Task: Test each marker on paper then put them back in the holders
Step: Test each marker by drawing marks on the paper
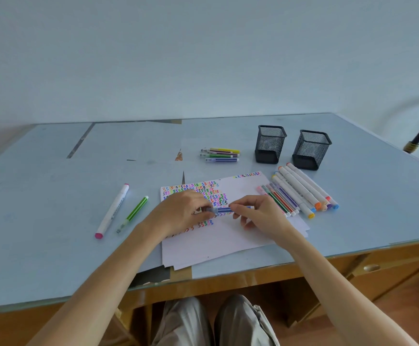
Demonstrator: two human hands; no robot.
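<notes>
Markers lie in groups on the desk (53, 171), and one blue marker (224, 210) is held over the paper (228, 236) between both hands. Both holders, the left holder (270, 144) and the right holder (310, 149), stand upright at the far right of the desk, near each other but apart; through the black mesh nothing shows inside them.

The blue marker's long axis runs left to right, roughly level. The left hand (181, 213) pinches its pale, clear end, and the right hand (258, 212) pinches the blue barrel; each grip is closed on the marker. Fingers hide both tips, so I cannot tell whether the cap is on or partly off.

Paper is a small stack, its upper left filled with coloured squiggles, some covered by the left hand.

Right of the paper a row of markers (300, 193) lies side by side, slanting from far left to near right, thin ones nearest the paper and thick white ones beyond. Behind the paper four thin markers (219, 155) lie left to right. At the left, a thick pink marker (112, 211) and a green marker (134, 214) lie apart from the rest, both slanted.

Grey trousers (213, 320) show below the desk edge.
</notes>
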